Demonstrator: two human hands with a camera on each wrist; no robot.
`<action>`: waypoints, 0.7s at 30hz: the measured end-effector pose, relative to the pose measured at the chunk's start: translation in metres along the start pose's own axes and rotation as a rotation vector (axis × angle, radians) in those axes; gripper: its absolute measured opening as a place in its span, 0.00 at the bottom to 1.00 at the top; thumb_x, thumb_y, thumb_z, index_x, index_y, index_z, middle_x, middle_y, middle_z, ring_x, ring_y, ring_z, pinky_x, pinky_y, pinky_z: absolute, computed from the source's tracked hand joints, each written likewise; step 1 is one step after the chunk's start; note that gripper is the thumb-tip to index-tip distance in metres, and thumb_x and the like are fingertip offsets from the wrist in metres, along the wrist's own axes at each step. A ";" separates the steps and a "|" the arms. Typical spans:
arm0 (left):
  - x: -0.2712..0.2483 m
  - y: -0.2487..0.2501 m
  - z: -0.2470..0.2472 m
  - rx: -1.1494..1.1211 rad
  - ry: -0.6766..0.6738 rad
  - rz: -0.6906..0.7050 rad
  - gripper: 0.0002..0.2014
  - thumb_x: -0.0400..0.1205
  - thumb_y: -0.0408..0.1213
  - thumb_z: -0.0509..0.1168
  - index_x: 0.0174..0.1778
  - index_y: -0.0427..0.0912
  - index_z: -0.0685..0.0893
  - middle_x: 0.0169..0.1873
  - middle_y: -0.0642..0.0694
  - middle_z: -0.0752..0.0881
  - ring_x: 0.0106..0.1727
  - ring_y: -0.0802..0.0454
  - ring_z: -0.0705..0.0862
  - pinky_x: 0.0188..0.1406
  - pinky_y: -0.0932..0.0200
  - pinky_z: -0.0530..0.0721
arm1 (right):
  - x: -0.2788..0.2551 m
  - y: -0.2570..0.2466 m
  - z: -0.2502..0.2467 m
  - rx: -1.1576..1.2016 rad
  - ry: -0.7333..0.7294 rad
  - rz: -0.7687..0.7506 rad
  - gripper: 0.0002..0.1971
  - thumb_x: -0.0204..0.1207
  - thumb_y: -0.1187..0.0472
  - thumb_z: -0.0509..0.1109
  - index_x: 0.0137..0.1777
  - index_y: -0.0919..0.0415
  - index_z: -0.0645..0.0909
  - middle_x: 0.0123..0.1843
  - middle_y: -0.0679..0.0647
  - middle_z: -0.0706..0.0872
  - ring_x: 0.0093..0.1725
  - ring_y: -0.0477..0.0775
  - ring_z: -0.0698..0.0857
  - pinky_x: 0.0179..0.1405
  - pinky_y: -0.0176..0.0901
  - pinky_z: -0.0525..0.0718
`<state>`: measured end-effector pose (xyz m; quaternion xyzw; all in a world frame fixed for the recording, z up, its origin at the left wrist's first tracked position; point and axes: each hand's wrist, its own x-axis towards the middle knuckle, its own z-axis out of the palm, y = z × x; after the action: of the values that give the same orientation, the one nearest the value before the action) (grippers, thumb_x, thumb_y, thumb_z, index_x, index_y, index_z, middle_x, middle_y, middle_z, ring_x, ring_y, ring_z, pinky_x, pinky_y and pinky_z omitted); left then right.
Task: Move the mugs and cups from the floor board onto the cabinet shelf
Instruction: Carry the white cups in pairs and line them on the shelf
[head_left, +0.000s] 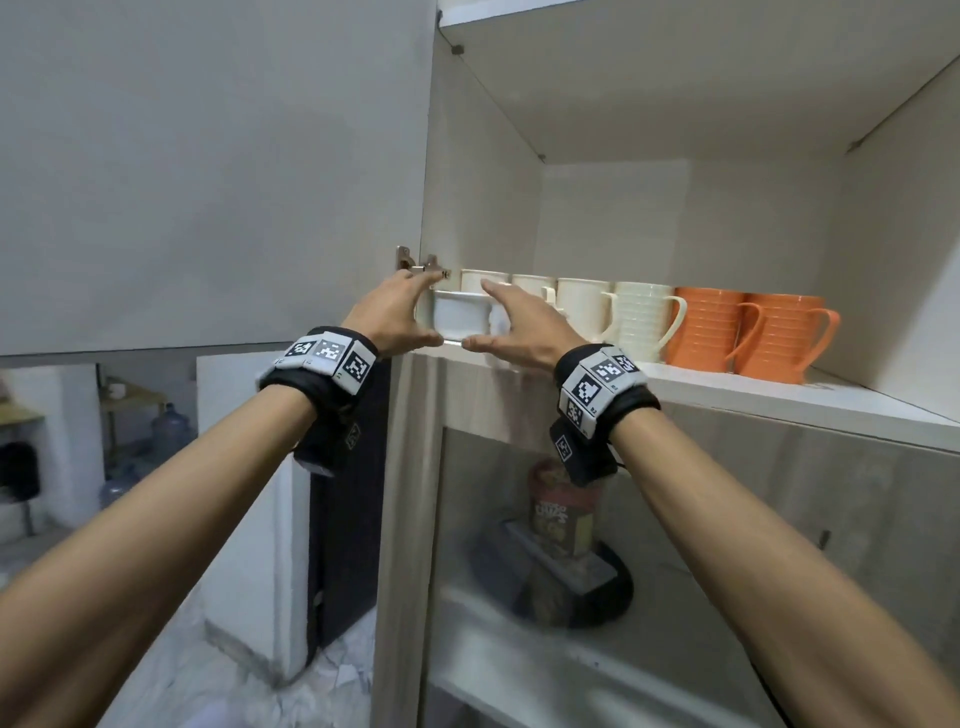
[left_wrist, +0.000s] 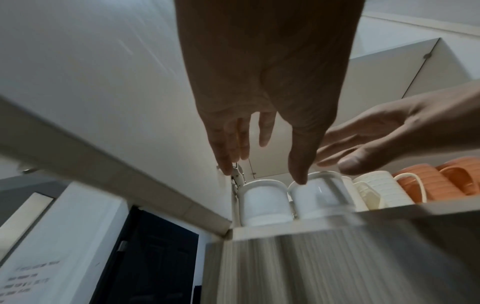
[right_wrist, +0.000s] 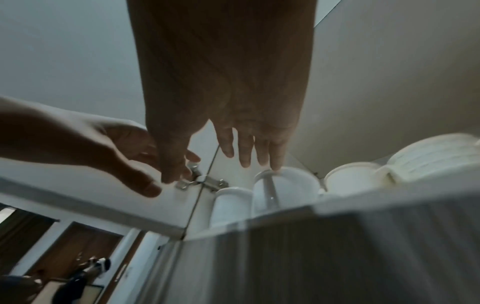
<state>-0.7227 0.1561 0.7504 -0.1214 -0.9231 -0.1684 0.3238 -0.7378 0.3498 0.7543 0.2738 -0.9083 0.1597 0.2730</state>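
Observation:
Two white cups stand side by side at the left front of the cabinet shelf (head_left: 779, 400). In the head view one white cup (head_left: 460, 317) shows between my hands; the other is hidden behind my right hand. My left hand (head_left: 431, 307) flanks the cup on the left and my right hand (head_left: 480, 313) on the right, fingers straight, gripping nothing. The left wrist view shows both cups (left_wrist: 262, 203) (left_wrist: 319, 199) below my open left hand (left_wrist: 262, 174). In the right wrist view my open right hand (right_wrist: 207, 171) hovers over the cups (right_wrist: 228, 205) (right_wrist: 285, 189).
Cream mugs (head_left: 582, 309), a ribbed cream mug (head_left: 641, 322) and two orange mugs (head_left: 701, 327) (head_left: 779, 338) line the shelf to the right. The open cabinet door (head_left: 208, 182) and its hinge (head_left: 421, 265) are close on the left. A glass-fronted compartment (head_left: 566, 509) lies below.

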 end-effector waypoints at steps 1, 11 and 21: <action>-0.016 -0.001 0.001 -0.010 0.011 -0.003 0.42 0.73 0.44 0.75 0.82 0.46 0.63 0.76 0.40 0.72 0.77 0.43 0.71 0.74 0.49 0.71 | -0.009 -0.006 0.012 0.015 0.011 -0.033 0.43 0.73 0.41 0.71 0.84 0.56 0.58 0.84 0.55 0.63 0.83 0.55 0.61 0.81 0.53 0.63; -0.273 -0.096 0.086 0.011 -0.145 -0.450 0.42 0.73 0.49 0.74 0.82 0.48 0.63 0.74 0.40 0.71 0.75 0.41 0.71 0.72 0.45 0.73 | -0.139 -0.081 0.213 0.185 -0.220 -0.169 0.42 0.74 0.47 0.65 0.85 0.58 0.54 0.86 0.56 0.57 0.86 0.59 0.48 0.85 0.57 0.50; -0.578 -0.197 0.115 0.079 -0.463 -1.092 0.42 0.75 0.50 0.73 0.83 0.46 0.61 0.78 0.36 0.66 0.78 0.35 0.67 0.73 0.40 0.71 | -0.302 -0.212 0.420 0.271 -0.738 -0.232 0.41 0.73 0.47 0.69 0.82 0.64 0.59 0.81 0.63 0.66 0.82 0.64 0.61 0.80 0.54 0.63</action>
<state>-0.4128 -0.0461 0.2515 0.3497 -0.9040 -0.2454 -0.0154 -0.5737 0.1201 0.2721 0.4468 -0.8791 0.1373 -0.0934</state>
